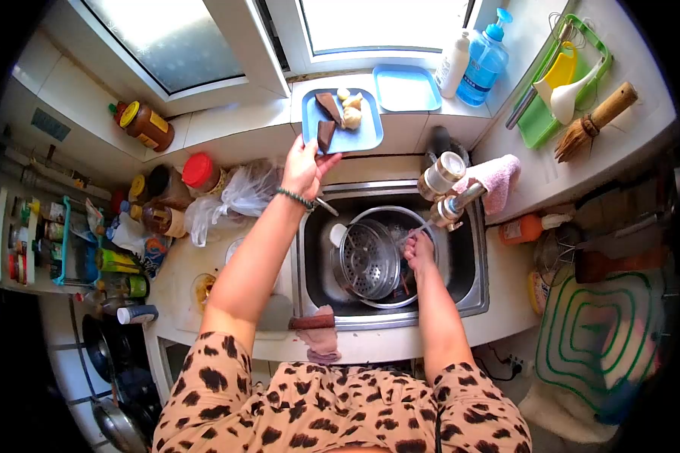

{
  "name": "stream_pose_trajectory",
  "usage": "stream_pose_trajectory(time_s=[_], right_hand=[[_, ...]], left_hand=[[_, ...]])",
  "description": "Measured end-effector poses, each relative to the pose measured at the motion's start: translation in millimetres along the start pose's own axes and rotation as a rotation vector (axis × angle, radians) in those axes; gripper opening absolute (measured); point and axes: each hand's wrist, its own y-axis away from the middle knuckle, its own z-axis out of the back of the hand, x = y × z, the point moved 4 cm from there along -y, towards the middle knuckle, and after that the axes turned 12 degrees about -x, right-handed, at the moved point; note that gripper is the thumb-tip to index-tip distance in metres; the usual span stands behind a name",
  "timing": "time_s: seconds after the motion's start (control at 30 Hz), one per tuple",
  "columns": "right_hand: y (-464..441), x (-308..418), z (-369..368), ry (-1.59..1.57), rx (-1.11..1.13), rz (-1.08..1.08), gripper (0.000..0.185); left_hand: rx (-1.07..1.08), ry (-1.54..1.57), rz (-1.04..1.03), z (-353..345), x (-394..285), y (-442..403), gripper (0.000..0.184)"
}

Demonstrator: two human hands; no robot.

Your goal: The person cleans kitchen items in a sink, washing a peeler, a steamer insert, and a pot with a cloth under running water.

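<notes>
My left hand [304, 172] grips the near left corner of a small blue tray [365, 138] on the windowsill ledge. Dark brown wedge-shaped pieces [326, 136] and pale knobby pieces [352, 116], resembling ginger or garlic, lie on it. Down in the sink [474, 291], my right hand [418, 251] is closed beneath the faucet [447, 210], where water seems to run; whatever its fingers hold is hidden. Beside it, a perforated metal strainer [368, 260] sits tilted in a larger metal basin [391, 304]. A small white object [338, 234] touches the strainer's left side.
A second blue tray [406, 87], a white bottle [452, 66] and a blue pump bottle [483, 68] line the ledge. Jars [199, 172] and plastic bags [242, 192] crowd the left counter. A pink cloth [499, 181] hangs behind the faucet. A brown cloth [313, 320] lies over the sink's front edge.
</notes>
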Motion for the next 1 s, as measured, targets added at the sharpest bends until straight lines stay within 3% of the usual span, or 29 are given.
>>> stream_pose_trajectory(time_s=[0.07, 0.17, 0.23, 0.3, 0.33, 0.37, 0.4, 0.47, 0.53, 0.6, 0.63, 0.67, 0.7, 0.77, 0.8, 0.87, 0.9, 0.97, 1.0], right_hand=[[3, 0, -7, -0.065, 0.11, -0.007, 0.011], [-14, -9, -7, -0.073, 0.306, 0.019, 0.037], [-45, -24, -4, -0.277, 0.364, -0.005, 0.034], [-13, -16, -10, -0.162, 0.206, -0.036, 0.03], [-6, -16, -11, -0.148, 0.143, -0.04, 0.029], [-11, -19, -10, -0.249, 0.112, -0.094, 0.028], [-11, -19, -9, -0.27, 0.127, -0.077, 0.029], [-2, -14, -13, -0.289, 0.141, -0.065, 0.03], [18, -11, -15, -0.416, 0.187, -0.201, 0.027], [33, -18, -12, -0.391, 0.198, -0.192, 0.026], [28, -17, -13, -0.379, 0.241, -0.191, 0.025], [13, -24, -5, -0.268, 0.243, -0.172, 0.022], [12, -29, 5, -0.265, 0.225, -0.182, 0.022], [15, -14, 11, 0.121, 0.203, 0.183, 0.023], [22, -5, 15, 0.3, 0.07, 0.241, 0.012], [27, 8, 14, 0.293, 0.017, 0.289, 0.01], [29, 12, 14, 0.282, -0.039, 0.334, 0.008], [23, 21, 13, 0.308, 0.06, 0.456, 0.009], [20, 26, 15, 0.396, 0.063, 0.509, 0.012]], left_hand=[[0.029, -0.008, 0.014, -7, -4, -22, 0.027], [-0.019, -0.007, -0.031, -8, -1, -53, 0.03], [-0.017, 0.038, -0.096, 8, 5, -76, 0.052], [-0.077, 0.211, -0.086, 26, 7, -87, 0.075], [-0.186, 0.208, -0.084, 32, -3, -73, 0.079], [-0.347, 0.251, -0.073, 26, -8, -40, 0.077], [-0.361, 0.267, -0.108, 21, -7, -6, 0.071], [-0.102, 0.14, -0.259, -10, 20, 75, 0.051], [0.062, -0.009, 0.058, -7, 108, 114, 0.031], [-0.192, -0.254, 0.425, 8, 192, 132, 0.033], [-0.146, -0.343, 0.369, 2, 216, 131, 0.033], [-0.115, -0.406, 0.092, 16, 281, 105, 0.029], [-0.115, -0.182, 0.324, 11, 297, 99, 0.022], [-0.247, 0.04, 0.665, 20, 322, 85, 0.015], [-0.251, 0.045, 0.668, 21, 326, 87, 0.015], [-0.354, -0.155, 0.47, 15, 308, 85, 0.017], [-0.354, -0.158, 0.469, 13, 302, 84, 0.017], [-0.218, -0.149, 0.104, 1, 279, 72, 0.028], [-0.178, -0.144, 0.095, -3, 274, 70, 0.034]])
